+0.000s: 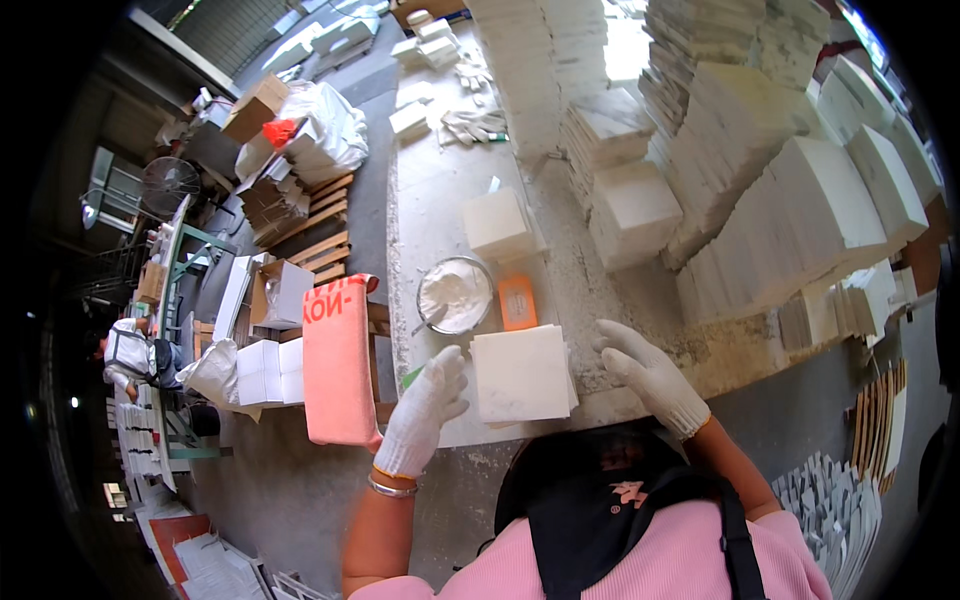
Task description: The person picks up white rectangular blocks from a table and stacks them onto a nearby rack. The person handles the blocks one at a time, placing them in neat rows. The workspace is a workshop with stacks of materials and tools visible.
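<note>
Taking the stack of square slabs (520,375) as the clock's centre, a salmon-pink cloth (335,375) with a soft, towel-like nap and red print is draping over a support at nine o'clock. The left hand (425,410), wearing a white knitted glove with a ribbed cuff, is hovering just beside the stack between eight and nine, its fingers gently curving and clamping on nothing visible. The stack itself is lying on the dusty worktable (440,205), directly between both hands; its pale, flat, smooth-faced slabs are sitting slightly askew, their corners fanning out toward four. At twelve, beyond an orange piece, a thick off-white block (497,225) is resting. The right hand (650,378), in a matching glove, is hanging at three, well apart from the stack, thumb and fingers spreading and holding nothing. Between one and two, tall stone stacks (780,225) with grey veining and rough, layered sides are towering. At four, thin grey strips (830,515) are standing on end.

Among containers, an open carton (296,295) is gaping between nine and ten, its contents hiding in shadow. A round bowl (490,300) at eleven is holding heaped white powdery material (455,288). The orange rectangular box (517,302) is lying at twelve; whether it is containing anything, I cannot tell.
</note>
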`<move>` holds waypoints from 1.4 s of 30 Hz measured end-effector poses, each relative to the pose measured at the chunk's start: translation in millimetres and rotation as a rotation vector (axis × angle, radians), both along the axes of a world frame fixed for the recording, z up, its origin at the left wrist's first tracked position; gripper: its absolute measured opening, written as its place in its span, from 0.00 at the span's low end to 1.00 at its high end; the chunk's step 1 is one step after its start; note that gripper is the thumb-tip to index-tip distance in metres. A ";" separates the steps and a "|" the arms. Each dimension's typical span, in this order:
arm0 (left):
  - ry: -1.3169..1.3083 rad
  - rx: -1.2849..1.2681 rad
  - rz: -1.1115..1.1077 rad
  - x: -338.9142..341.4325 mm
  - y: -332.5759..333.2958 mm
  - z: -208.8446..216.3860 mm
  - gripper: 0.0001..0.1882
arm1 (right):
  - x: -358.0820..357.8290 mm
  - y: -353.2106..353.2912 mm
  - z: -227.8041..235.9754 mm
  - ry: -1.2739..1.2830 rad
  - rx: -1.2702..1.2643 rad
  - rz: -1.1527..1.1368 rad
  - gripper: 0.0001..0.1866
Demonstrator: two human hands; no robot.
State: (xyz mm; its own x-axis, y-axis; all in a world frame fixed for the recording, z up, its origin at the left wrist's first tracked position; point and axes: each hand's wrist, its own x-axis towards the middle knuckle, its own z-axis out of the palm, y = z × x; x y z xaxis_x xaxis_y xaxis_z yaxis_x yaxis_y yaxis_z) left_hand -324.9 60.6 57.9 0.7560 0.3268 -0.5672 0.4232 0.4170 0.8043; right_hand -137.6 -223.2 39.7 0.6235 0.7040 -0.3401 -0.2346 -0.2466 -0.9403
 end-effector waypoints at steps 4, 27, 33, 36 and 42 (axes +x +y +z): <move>-0.027 -0.100 0.059 -19.3 -15.0 -5.4 0.42 | -6.5 -0.2 -0.8 0.083 0.006 0.004 0.37; -0.023 -0.261 -0.221 26.8 -26.4 -3.4 0.39 | -38.2 62.2 0.2 -0.224 -0.045 0.048 0.38; -0.080 -0.221 -0.283 31.2 -26.1 8.3 0.32 | -49.9 76.0 7.9 -0.338 -0.058 -0.018 0.37; -0.105 -0.268 -0.248 27.1 -21.6 0.6 0.29 | -57.2 84.4 18.9 -0.348 -0.055 -0.055 0.37; -0.137 -0.305 -0.246 22.8 -18.1 0.6 0.29 | -71.7 86.9 17.2 -0.274 -0.046 -0.136 0.42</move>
